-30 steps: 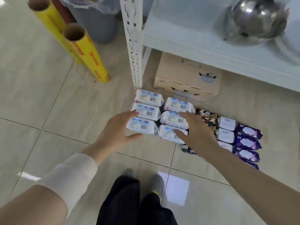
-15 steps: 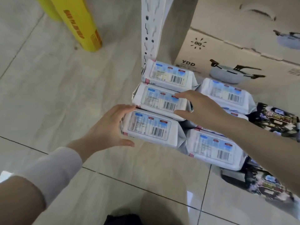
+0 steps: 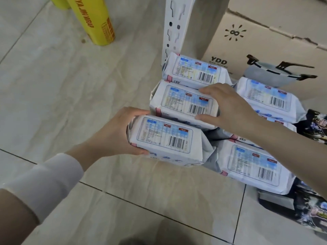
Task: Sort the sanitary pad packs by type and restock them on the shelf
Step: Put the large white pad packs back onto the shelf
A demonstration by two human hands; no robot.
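- The left hand (image 3: 113, 133) gripped the left end of the near pack (image 3: 166, 140), with the fingers curled over its far edge and the thumb under its near edge.
- The right hand (image 3: 228, 110) gripped the right end of the middle pack (image 3: 184, 103), with the fingers over its far edge and the thumb at its near edge.
- Both packs were white, with a blue label and barcode facing up.
- They belonged to the left column of a block on the floor (image 3: 70, 85), the near pack just in front of the middle pack and touching it.
- Whether either pack was off the floor could not be told.
- The far pack (image 3: 194, 71), of the same kind, lay behind the middle pack at the foot of the white post (image 3: 175, 27).
- In the right column, the back right pack (image 3: 269, 99) lay beyond the right forearm and the front right pack (image 3: 253, 165) lay on the near side of it.
- A third pack between them was mostly hidden.
- Dark packs (image 3: 316, 126) with a busy print lay just right of the white ones, along the right edge.
- A carton (image 3: 265, 41) marked "YDD", with a pot pictured on it, stood behind the packs, right of the post.
- A yellow roll (image 3: 93, 20) stood at upper left, well apart from the packs.
- A white sleeve (image 3: 44, 181) covered the left forearm, and the right forearm was bare.
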